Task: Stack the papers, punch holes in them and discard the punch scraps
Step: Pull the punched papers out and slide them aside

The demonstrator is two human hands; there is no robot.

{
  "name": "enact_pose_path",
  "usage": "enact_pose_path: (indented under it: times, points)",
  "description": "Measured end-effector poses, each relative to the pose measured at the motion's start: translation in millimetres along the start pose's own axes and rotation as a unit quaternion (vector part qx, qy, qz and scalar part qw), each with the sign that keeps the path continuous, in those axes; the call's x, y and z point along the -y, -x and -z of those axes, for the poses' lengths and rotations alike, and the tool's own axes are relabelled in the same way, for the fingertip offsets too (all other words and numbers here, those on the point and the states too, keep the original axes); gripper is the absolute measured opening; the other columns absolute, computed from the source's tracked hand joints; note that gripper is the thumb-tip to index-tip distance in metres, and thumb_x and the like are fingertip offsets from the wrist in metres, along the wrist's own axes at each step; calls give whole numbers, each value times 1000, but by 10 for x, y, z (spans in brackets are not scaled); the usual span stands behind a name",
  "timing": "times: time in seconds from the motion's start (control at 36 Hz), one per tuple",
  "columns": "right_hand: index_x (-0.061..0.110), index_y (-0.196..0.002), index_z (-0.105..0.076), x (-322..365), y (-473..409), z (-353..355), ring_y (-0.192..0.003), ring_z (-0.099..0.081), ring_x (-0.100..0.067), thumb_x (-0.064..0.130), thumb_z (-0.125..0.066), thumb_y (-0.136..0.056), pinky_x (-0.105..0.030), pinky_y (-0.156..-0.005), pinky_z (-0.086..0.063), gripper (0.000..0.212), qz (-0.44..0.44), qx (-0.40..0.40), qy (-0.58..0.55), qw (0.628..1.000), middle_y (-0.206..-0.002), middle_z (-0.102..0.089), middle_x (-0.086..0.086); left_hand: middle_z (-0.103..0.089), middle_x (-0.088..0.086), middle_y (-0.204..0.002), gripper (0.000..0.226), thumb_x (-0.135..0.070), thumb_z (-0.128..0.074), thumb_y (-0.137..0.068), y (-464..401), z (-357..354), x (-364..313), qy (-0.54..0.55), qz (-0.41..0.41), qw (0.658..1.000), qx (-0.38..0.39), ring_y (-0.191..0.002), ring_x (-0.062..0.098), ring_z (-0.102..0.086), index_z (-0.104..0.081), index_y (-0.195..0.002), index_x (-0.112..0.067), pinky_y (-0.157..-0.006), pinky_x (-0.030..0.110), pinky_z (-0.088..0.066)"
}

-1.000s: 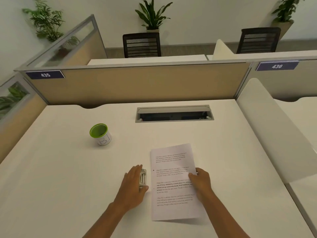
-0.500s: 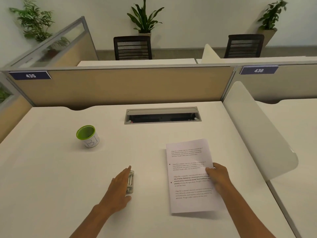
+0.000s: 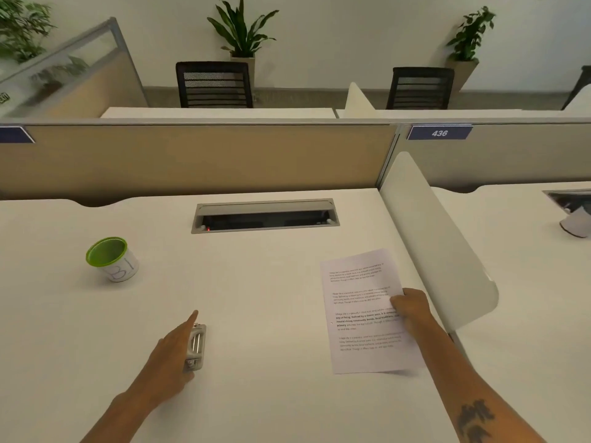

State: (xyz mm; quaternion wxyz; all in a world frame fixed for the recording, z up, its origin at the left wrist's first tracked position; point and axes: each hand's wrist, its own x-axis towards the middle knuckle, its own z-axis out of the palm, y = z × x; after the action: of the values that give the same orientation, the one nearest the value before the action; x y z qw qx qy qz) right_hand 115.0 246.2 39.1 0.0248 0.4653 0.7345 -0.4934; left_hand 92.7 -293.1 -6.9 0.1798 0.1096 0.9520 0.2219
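Papers [image 3: 367,311]: a printed stack, lower right of the frame, lying on the desk [image 3: 271,282] with its near edge slightly lifted, a thin shadow under it; its long sides run roughly away from the viewer.
Right hand [image 3: 412,310]: grips the stack's right edge about halfway along, fingers curled together over the top sheet; the thumb is out of sight, so whether it sits underneath I cannot tell.
Punch [image 3: 195,346]: a small metal hole punch, lower centre-left, flat on the desk, well apart from the stack.
Left hand [image 3: 172,350]: lies over the punch's left side, fingers pressed together and stretched forward, forefinger tip pointing past the punch's far end; the palm hides part of the tool, so how firmly it holds I cannot tell.
Cup [image 3: 112,259]: white with a green rim and handwriting on its side, left of frame, standing alone and tilted by the lens.
Cable tray [image 3: 265,215]: a grey slot set in the desk, centre of frame, lid raised, a tiny red light inside at its left.
Divider [image 3: 438,244]: a curved white panel just right of the stack.
Partition [image 3: 198,158]: a tan screen behind the desk; a blue plate [image 3: 439,133] reading 436 at upper right.
Beyond: two black chairs [image 3: 213,84] and potted plants [image 3: 243,30] along the wall.
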Motion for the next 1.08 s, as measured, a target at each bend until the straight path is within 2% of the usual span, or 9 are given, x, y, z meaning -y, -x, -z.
enact_pose_path:
  times: [0.06,0.14,0.19,0.39,0.56,0.67,0.78,0.94,1.08]
  points:
    - [-8,-91,-71,7,-57,33,-83,-72,-37,-7,-49,-85,-36,-70,-53,23,1,-5,15,1000,-92,-72,-23,-35,-2,-168,126,-10,-82,-75,-9,9,-24,3,4,1000,-2,-153,26,-39,1,-169,-28,-122,36,-36]
    - [-2,-85,-68,25,-98,69,-70,-64,-29,-5,-49,-86,-29,-63,-48,19,2,-14,43,999,-84,-67,-17,-37,0,-167,126,-8,-81,-77,-26,15,-41,4,5,1000,-4,-151,27,-41,2,-169,-26,-119,34,-38]
    - [0,-84,-66,30,-138,95,-70,-62,-28,-4,-51,-88,-27,-62,-45,16,3,-13,61,998,-81,-65,-14,-38,-2,-166,127,-7,-81,-77,-35,24,-42,5,7,1000,-1,-149,27,-42,4,-168,-29,-116,32,-40]
    - [-2,-88,-69,12,-285,197,-73,-62,-28,-2,-55,-87,-29,-65,-46,15,12,-27,99,995,-81,-66,-12,-40,-6,-163,132,-13,-85,-71,-71,35,2,-4,20,1000,13,-146,25,-44,2,-168,-37,-114,36,-44]
    - [7,-75,-58,3,-300,208,-77,-63,-32,1,-57,-85,-29,-66,-46,13,21,-51,133,990,-83,-64,-11,-42,-8,-160,136,-13,-86,-66,-127,-28,133,0,13,1000,21,-144,25,-46,0,-166,-47,-108,34,-46]
    - [4,-86,-63,-25,-330,208,-84,-65,-34,2,-57,-85,-32,-70,-48,6,20,-58,158,986,-91,-67,-11,-41,-13,-156,139,-14,-86,-65,-144,-38,174,0,11,1000,22,-140,23,-48,4,-162,-56,-102,31,-46]
    - [6,-99,-68,-28,-335,201,-88,-65,-34,5,-60,-85,-34,-75,-49,16,19,-70,183,980,-92,-66,-8,-38,-19,-152,139,-16,-85,-66,-156,-26,187,1,8,1000,27,-137,20,-48,7,-159,-62,-102,32,-47]
    - [9,-119,-67,-5,-317,183,-114,-65,-38,13,-65,-89,-46,-98,-54,30,16,-90,228,969,-119,-71,-13,-36,-21,-152,140,-16,-86,-66,-179,-52,231,5,9,999,40,-135,15,-46,7,-159,-63,-105,33,-47]
    - [11,-129,-65,22,-278,139,-124,-58,-37,17,-69,-90,-47,-100,-51,40,23,-113,274,955,-130,-64,-13,-36,-21,-151,140,-14,-86,-65,-212,-89,297,13,8,999,48,-137,13,-43,6,-160,-62,-108,34,-45]
